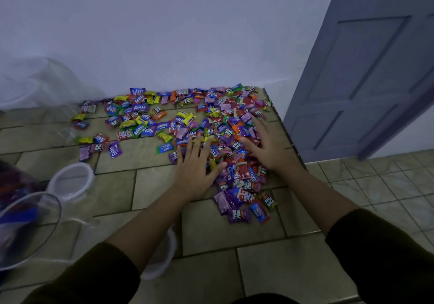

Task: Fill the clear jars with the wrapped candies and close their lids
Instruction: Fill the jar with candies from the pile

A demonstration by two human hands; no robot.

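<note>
Two spread hands on a heap of sweets

A pale white wall [187, 33] fills the back of the view, and a grey-blue panelled door [366, 68] stands at the right, beside the far right corner of the beige tiled tabletop [211, 228]. Square floor tiles [387, 179] show below the door.

Wrapped candies in purple, red, blue, yellow and green foil [178, 120] lie scattered over the far half of the tabletop. They are thickest on the right side, where the heap runs from the wall down toward the person. A crumpled clear plastic bag [35, 85] lies against the wall at the far left.

A clear jar [28, 228] sits at the near left edge, very close to the camera and blurred. Coloured shapes show through it, but what they are cannot be told. Just beyond it a round clear lid with a white rim [70, 181] lies flat on the tiles. A second white-rimmed lid [162, 256] is half hidden under the left forearm.

The left hand [192, 165] and right hand [263, 144] both lie palm down on the heap, fingers straight and fanned. Neither grips anything, and candies lie between them.
</note>
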